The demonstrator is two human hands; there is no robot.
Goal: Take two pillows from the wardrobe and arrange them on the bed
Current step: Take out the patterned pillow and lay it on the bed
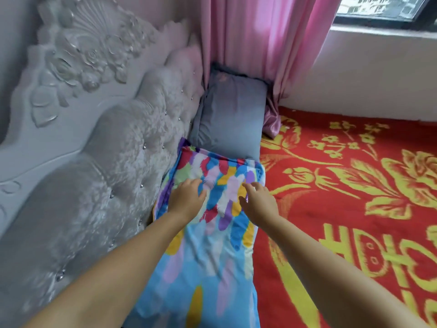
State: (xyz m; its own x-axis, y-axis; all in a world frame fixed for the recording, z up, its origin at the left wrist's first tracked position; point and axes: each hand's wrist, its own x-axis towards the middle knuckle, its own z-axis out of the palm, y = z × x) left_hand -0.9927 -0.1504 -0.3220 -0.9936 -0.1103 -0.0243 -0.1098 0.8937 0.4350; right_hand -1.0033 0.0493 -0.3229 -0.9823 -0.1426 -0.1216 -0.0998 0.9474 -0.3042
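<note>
A pillow in a bright multicoloured case point(212, 233) lies along the foot of the tufted headboard point(99, 162) on the bed. Beyond it, in the corner, a plain grey-blue pillow point(231, 114) lies flat against the headboard. My left hand point(186, 197) rests palm down on the colourful pillow's far half, fingers spread. My right hand point(257, 202) hovers or presses just to the right on the same pillow, fingers apart. Neither hand grips the fabric. The two pillows touch end to end.
A red blanket with yellow flower patterns point(354, 197) covers the bed to the right. A pink curtain point(264, 43) hangs behind the grey pillow, its hem touching the bed. A white wall and window ledge point(378, 67) bound the far side.
</note>
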